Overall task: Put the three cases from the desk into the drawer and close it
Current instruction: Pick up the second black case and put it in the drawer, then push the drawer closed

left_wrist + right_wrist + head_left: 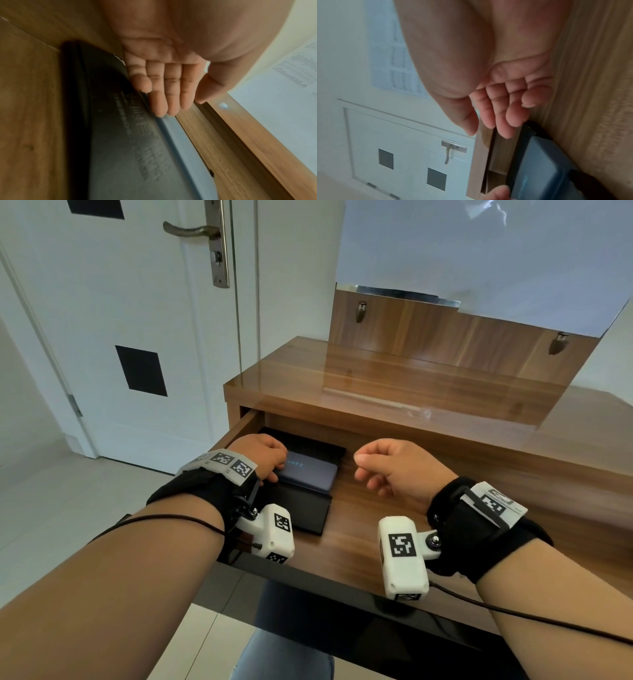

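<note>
Three flat cases lie in the open drawer (pixel 376 529). A black case (pixel 322 448) is at the back and another black case (pixel 305 513) at the front. A grey-blue case (pixel 310 474) rests on top between them. My left hand (pixel 279 470) is at the grey-blue case's left end. In the left wrist view its straight fingers (pixel 161 102) touch the edge where the grey-blue case (pixel 185 148) meets a dark case (pixel 120 148); the thumb stands apart. My right hand (pixel 363 470) hovers over the drawer's bare bottom, loosely curled and holding nothing (pixel 488 121).
The wooden desk top (pixel 376 385) is above the drawer, with a mirror panel (pixel 462 251) behind it. A white door (pixel 137 337) stands to the left. The drawer's dark front edge (pixel 342 594) is near my wrists. My knee (pixel 284 655) is below.
</note>
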